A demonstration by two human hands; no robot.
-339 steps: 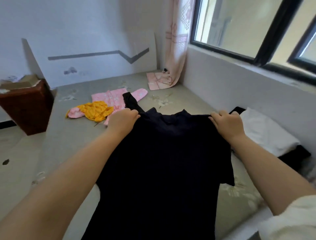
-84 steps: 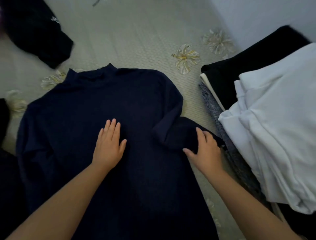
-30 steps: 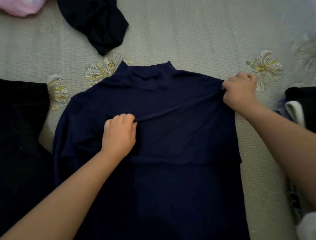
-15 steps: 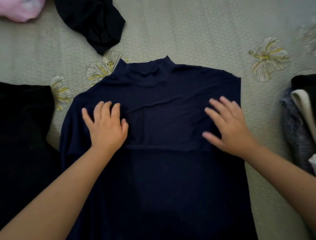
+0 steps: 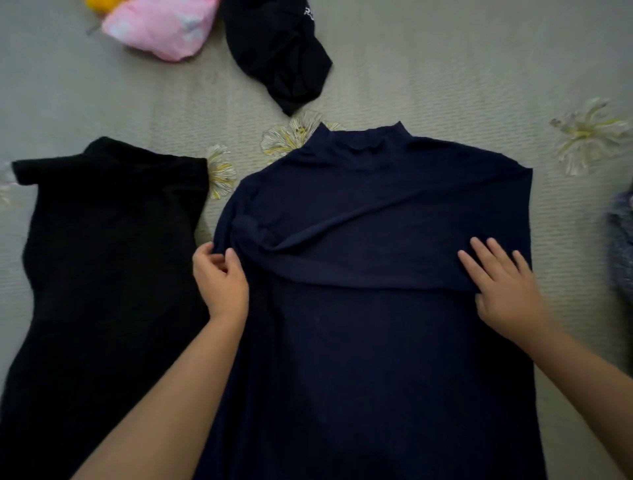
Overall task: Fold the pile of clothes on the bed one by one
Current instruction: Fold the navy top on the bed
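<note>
A navy high-neck top [image 5: 376,359] lies flat on the bed, collar pointing away from me. Its right sleeve is folded across the chest as a band. My left hand [image 5: 221,281] pinches the fabric at the top's left edge, where the cloth bunches into creases. My right hand [image 5: 503,287] lies flat with spread fingers on the folded sleeve near the right edge.
A black garment [image 5: 102,257] lies spread out to the left. A crumpled black piece [image 5: 281,54] and a pink item [image 5: 157,27] with a yellow bit [image 5: 99,3] sit further up. Grey cloth [image 5: 621,246] shows at the right edge. The bed cover [image 5: 445,68] is grey-green with flower prints.
My left hand slid from lying flat on the chest to the top's left edge and now pinches the fabric. My right hand stays flat on the right side.
</note>
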